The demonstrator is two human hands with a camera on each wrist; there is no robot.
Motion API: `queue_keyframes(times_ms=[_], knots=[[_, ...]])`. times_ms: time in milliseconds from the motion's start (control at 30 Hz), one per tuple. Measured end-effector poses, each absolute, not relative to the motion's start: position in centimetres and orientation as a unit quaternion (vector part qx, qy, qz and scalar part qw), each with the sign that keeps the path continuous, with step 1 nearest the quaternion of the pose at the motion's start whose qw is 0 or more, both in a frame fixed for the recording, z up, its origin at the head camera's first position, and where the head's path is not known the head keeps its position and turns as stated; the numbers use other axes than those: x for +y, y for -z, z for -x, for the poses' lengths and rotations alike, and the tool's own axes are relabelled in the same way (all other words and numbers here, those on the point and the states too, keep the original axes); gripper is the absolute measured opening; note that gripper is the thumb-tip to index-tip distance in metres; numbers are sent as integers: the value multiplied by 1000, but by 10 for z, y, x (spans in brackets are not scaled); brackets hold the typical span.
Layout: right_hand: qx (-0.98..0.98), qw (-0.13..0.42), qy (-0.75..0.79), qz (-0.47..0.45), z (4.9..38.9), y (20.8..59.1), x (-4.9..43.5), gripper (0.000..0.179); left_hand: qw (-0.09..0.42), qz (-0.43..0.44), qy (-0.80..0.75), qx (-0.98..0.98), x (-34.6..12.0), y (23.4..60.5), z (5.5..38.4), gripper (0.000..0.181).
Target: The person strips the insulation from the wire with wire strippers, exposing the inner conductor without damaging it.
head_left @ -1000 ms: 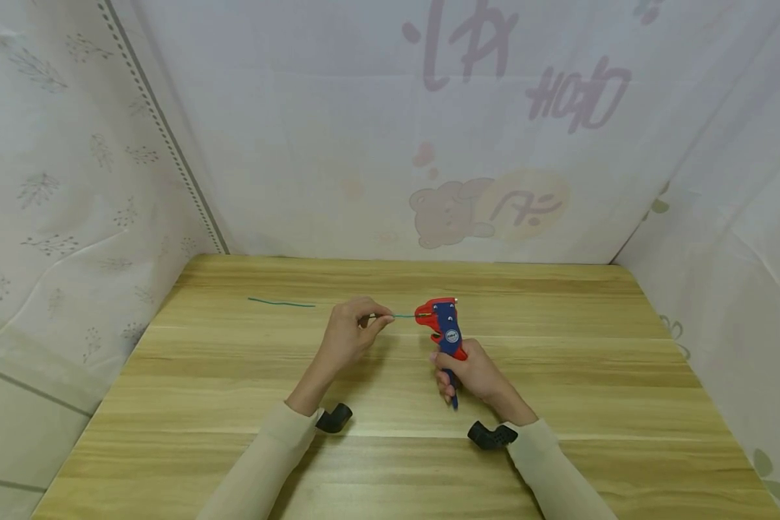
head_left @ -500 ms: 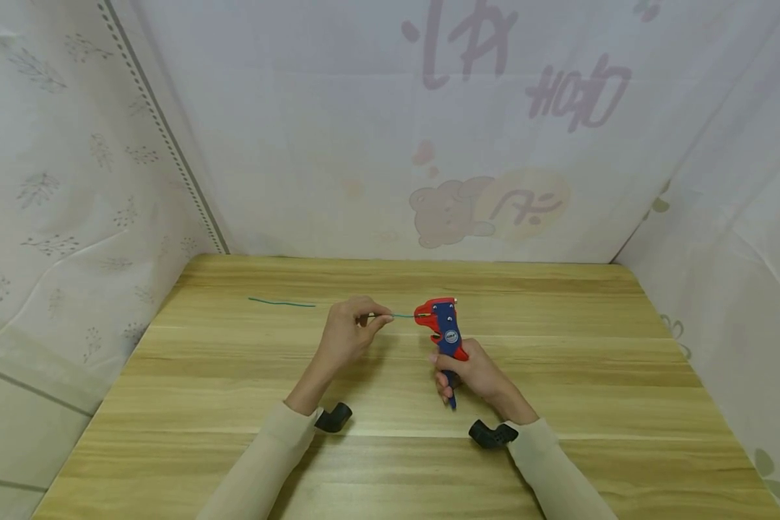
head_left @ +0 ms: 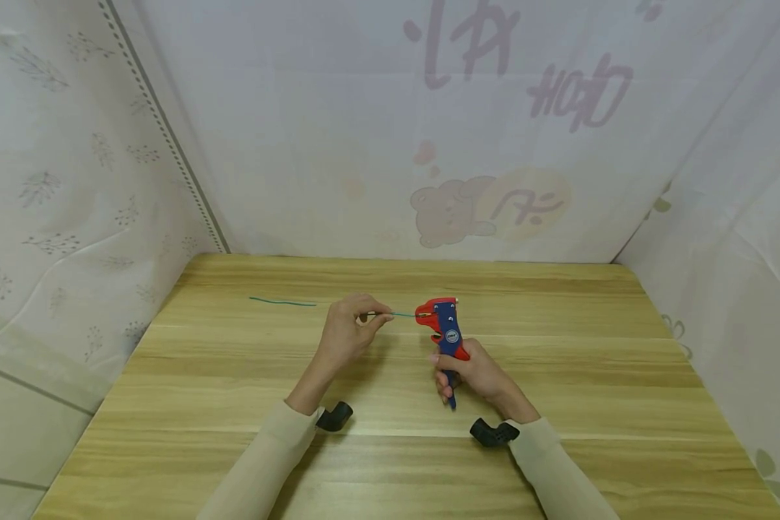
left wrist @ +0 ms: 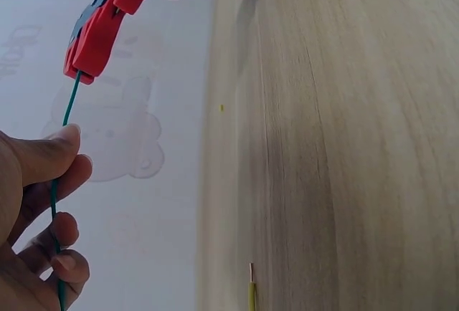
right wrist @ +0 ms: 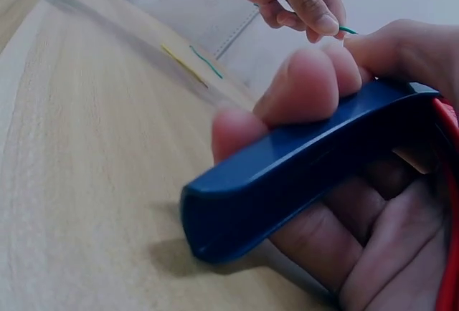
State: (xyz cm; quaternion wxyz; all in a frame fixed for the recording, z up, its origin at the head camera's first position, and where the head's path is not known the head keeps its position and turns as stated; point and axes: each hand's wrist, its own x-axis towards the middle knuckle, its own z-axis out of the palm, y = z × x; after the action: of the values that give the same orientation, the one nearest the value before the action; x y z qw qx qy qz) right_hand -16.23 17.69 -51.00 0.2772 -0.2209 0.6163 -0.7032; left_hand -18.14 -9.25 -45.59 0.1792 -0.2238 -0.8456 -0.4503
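A red and blue wire stripper [head_left: 451, 328] stands tilted above the table, its red head towards the left. My right hand [head_left: 481, 373] grips its blue handles [right wrist: 287, 150], fingers wrapped round them. Between thumb and fingers, my left hand [head_left: 347, 331] pinches a thin green wire [left wrist: 72, 102]. The wire's far end runs into the mouth of the stripper's red head; that end is hidden there. In the left wrist view the wire's other part passes down along the curled fingers.
On the wooden table [head_left: 390, 477], a second green wire [head_left: 282, 302] lies at the back left. Near it is a yellow wire [right wrist: 185, 66], its bare copper tip visible in the left wrist view. A tiny yellow bit [left wrist: 221, 108] lies apart. Cloth walls [head_left: 338, 159] border the table.
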Motion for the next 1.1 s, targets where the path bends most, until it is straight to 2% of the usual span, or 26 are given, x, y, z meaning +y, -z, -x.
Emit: queue_keyframes(times_ms=[167, 400, 667, 833, 1100], knots=[[625, 263, 704, 212, 160, 509, 175, 22, 185, 224, 453, -843, -91, 457, 182, 4], [653, 244, 709, 107, 157, 505, 171, 17, 150, 205, 444, -859, -93, 456, 181, 4], [588, 244, 751, 172, 165, 507, 178, 34, 101, 167, 451, -871, -104, 455, 182, 5], [557, 255, 762, 210, 171, 509, 184, 22, 79, 149, 464, -870, -108, 455, 185, 4], [569, 244, 757, 209, 175, 505, 198, 10, 46, 125, 463, -876, -116, 458, 187, 9]])
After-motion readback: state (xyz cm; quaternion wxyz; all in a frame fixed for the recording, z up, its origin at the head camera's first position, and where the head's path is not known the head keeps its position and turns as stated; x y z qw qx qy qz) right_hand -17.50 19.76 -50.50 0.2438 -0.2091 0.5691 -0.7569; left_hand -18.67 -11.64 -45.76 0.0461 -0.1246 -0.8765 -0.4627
